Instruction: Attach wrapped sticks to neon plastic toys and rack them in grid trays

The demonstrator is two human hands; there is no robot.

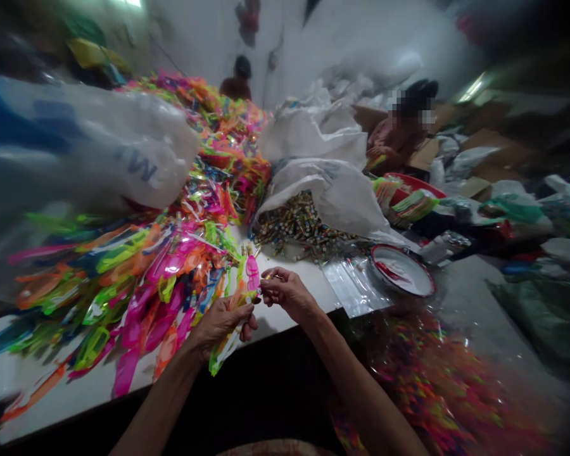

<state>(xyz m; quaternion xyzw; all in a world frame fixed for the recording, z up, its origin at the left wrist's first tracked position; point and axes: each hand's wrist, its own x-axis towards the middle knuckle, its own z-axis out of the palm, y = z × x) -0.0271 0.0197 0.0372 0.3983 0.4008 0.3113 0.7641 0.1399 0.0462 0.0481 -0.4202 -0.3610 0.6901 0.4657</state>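
Observation:
My left hand (225,323) is closed around a few translucent neon plastic pieces (223,351), yellow-green and orange, which stick out above and below the fist. A pink plastic piece (252,273), shaped like a glasses frame, rises from the same bunch. Close beside it, the fingertips of my right hand (285,292) are pinched together, touching or almost touching the bunch. A tiny yellowish bit shows at those fingertips, too small to name. To the left of my hands a large heap of similar neon plastic pieces (142,285) covers the white table (275,322).
Beyond my right hand, a white sack (342,196) lies with its mouth spilling small cylindrical parts (299,221). Clear plastic bags (354,285) and a red-rimmed white dish (411,275) are at the right. A bulky plastic bag (137,152) stands left. A person (399,130) sits behind.

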